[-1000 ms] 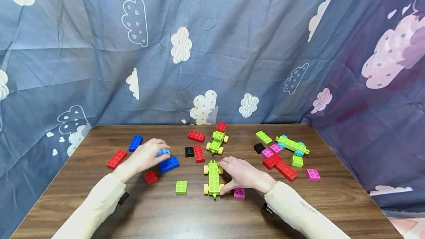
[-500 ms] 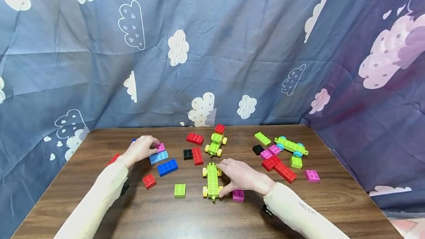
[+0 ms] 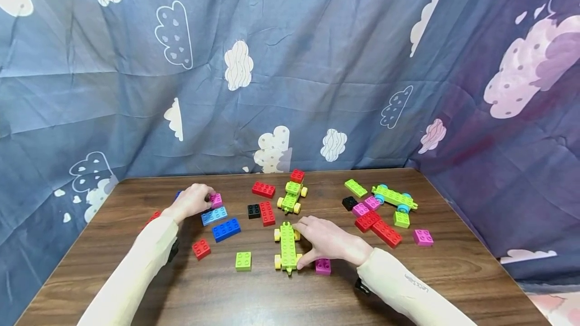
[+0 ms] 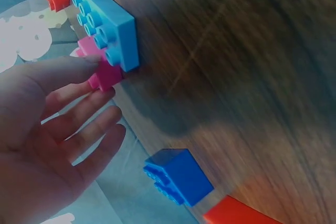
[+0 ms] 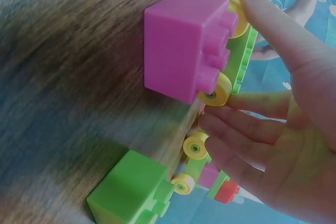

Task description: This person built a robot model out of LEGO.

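At the left of the table my left hand [image 3: 192, 200] pinches a pink building brick [image 3: 216, 200] between thumb and fingers. In the left wrist view that pink brick [image 4: 107, 72] overlaps a light blue brick [image 4: 115, 32]. The light blue brick [image 3: 214, 216] and a darker blue brick [image 3: 226, 229] lie just nearer. My right hand [image 3: 328, 238] grips the lime toy car base [image 3: 288, 248] along its right side, thumb and fingers at the yellow wheels [image 5: 215, 92]. Under the right palm sits a magenta brick [image 5: 176, 45].
Behind stands another lime car [image 3: 291, 197] with yellow wheels, near several red bricks [image 3: 264, 189] and a black brick [image 3: 254, 211]. To the right are a lime car base with blue wheels [image 3: 395, 197] and long red bricks [image 3: 386, 233]. A lime brick [image 3: 243, 261] lies in front.
My left hand has moved from over the light blue brick back and left to the pink brick, uncovering the light blue one. The right hand stays at the car base.
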Tool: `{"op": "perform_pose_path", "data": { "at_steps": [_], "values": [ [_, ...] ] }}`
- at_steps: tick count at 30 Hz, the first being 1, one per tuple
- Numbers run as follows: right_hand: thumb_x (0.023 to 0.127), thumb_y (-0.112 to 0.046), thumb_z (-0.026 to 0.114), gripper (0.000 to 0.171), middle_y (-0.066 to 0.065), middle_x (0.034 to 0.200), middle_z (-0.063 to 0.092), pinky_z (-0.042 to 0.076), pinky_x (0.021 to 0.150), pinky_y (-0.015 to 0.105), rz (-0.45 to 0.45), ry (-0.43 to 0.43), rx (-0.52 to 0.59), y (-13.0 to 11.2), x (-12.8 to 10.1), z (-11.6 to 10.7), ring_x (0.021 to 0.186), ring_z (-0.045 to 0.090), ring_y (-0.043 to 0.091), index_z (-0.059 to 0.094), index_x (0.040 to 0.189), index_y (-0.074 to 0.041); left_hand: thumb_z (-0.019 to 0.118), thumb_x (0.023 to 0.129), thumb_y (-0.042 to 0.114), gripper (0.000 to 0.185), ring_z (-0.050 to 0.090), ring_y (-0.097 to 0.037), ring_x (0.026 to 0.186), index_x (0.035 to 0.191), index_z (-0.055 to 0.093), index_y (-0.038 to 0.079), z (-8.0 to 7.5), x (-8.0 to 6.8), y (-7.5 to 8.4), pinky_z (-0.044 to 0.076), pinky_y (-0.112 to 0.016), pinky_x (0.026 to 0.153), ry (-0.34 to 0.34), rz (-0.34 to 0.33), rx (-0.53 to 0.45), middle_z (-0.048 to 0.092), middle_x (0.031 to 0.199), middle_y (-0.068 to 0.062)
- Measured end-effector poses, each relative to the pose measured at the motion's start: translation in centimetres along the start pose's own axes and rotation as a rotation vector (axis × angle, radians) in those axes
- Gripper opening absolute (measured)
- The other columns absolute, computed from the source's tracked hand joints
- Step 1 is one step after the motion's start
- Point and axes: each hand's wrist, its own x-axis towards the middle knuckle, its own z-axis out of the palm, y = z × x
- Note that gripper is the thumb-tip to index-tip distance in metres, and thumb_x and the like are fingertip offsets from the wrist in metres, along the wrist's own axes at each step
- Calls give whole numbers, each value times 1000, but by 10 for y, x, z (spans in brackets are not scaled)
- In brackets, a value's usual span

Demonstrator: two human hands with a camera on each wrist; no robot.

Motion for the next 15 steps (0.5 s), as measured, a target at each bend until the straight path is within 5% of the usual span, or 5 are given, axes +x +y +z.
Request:
{"op": "perform_pose_path", "data": {
  "at_steps": [6, 15],
  "values": [
    [69, -58, 83, 87, 8, 120, 65, 53, 94, 37, 5, 8, 1, 1, -1, -1, 108, 60, 21, 59, 131, 0, 75, 86, 16, 23, 64, -26, 87, 104, 73, 2, 0, 4, 0, 56, -51, 80, -21, -43, -19, 73, 102, -15],
    [70, -58, 82, 87, 7, 119, 64, 53, 94, 35, -4, 13, 2, 1, -3, 1, 108, 59, 20, 58, 131, -1, 76, 84, 18, 30, 66, -30, 94, 109, 72, 2, -6, 1, 5, 56, -52, 84, 64, -34, -35, 73, 105, -16]
  ]
}}
